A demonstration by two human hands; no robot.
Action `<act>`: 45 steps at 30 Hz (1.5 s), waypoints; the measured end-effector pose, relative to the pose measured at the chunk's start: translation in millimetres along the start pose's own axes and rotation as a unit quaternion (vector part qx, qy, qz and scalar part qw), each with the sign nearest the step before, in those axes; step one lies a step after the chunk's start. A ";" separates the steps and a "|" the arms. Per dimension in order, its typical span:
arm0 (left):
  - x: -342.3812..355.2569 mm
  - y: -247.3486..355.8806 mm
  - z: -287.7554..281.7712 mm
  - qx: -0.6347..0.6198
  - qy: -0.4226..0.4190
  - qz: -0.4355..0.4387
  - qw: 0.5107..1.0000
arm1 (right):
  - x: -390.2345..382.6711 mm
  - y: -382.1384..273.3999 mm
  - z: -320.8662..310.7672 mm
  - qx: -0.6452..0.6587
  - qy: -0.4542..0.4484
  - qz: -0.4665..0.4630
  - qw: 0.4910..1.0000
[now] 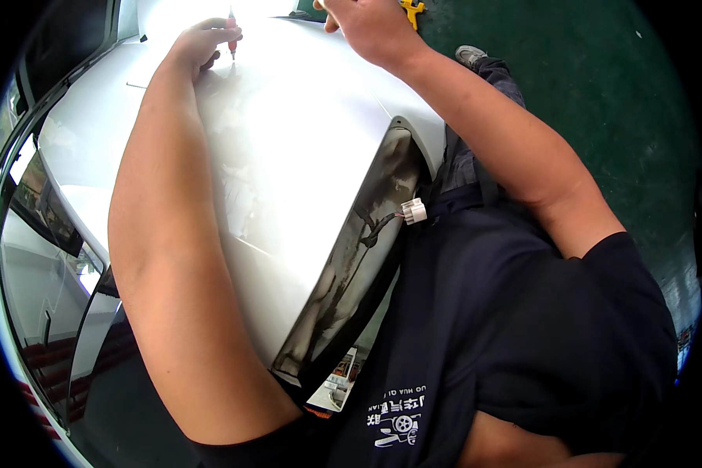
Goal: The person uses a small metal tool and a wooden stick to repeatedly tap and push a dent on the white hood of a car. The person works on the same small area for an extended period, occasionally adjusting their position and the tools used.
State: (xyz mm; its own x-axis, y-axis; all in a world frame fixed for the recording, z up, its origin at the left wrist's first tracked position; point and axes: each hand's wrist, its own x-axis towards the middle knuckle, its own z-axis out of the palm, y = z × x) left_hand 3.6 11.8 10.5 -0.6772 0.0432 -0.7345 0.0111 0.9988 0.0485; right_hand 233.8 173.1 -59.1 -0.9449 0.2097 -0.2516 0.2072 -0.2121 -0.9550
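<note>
My left hand (200, 48) grips a slim red pen-like tool (232, 45), held upright with its tip at a glossy white car body panel (281, 156). My right hand (370, 27) is raised at the top edge of the picture, its fingers curled and cut off by the frame; what they hold, if anything, is hidden. Beside my body, the panel has an open, grimy recess (390, 168), where a white plug connector (413, 210) hangs out on a dark wire.
A yellow hot glue gun (412, 12) lies beyond my right hand. A leg in dark trousers with a shoe (469, 56) is on the green floor (608, 117). Dark car glass with rubber trim (43, 296) curves along the left.
</note>
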 end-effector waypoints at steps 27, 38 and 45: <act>-0.5 -2.3 -2.6 0.022 -0.013 -0.001 1.000 | -2.6 3.5 5.5 -0.034 -0.049 -0.019 0.998; -5.8 -4.7 -6.7 -0.002 0.005 -0.007 1.000 | 2.0 -21.0 -12.6 0.069 -0.043 0.031 0.996; -6.2 -4.9 -14.2 0.013 -0.042 0.008 0.999 | 14.4 -40.6 -23.9 0.192 0.187 -0.082 0.960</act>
State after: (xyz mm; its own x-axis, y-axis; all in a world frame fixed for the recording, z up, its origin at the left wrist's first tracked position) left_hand -2.8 6.3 24.4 -0.6128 0.0601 -0.7879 0.0420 0.9982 0.0435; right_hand 217.8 207.6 -27.7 -0.7843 0.5836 -0.2104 -0.1128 -0.4677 -0.8767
